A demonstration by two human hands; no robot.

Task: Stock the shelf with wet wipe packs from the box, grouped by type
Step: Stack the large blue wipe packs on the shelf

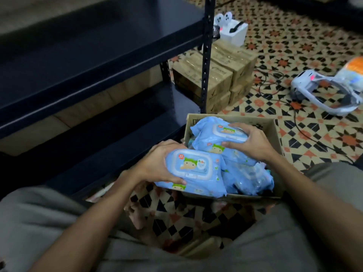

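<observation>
My left hand (pixel 157 160) grips a blue wipe pack (pixel 194 171), fingers curled over its far edge, thumb on the near edge, at the cardboard box's (pixel 275 132) near-left corner. My right hand (pixel 249 142) clamps a second blue pack (pixel 214 134), fingers on top, thumb on the near side, above more blue packs (pixel 249 179) inside. Dark shelf (pixel 88 61) on my left.

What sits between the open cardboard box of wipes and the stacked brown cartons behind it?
In the head view, the shelf's black upright post stands between the box and the brown cartons, with a strip of bare patterned floor tiles.
</observation>
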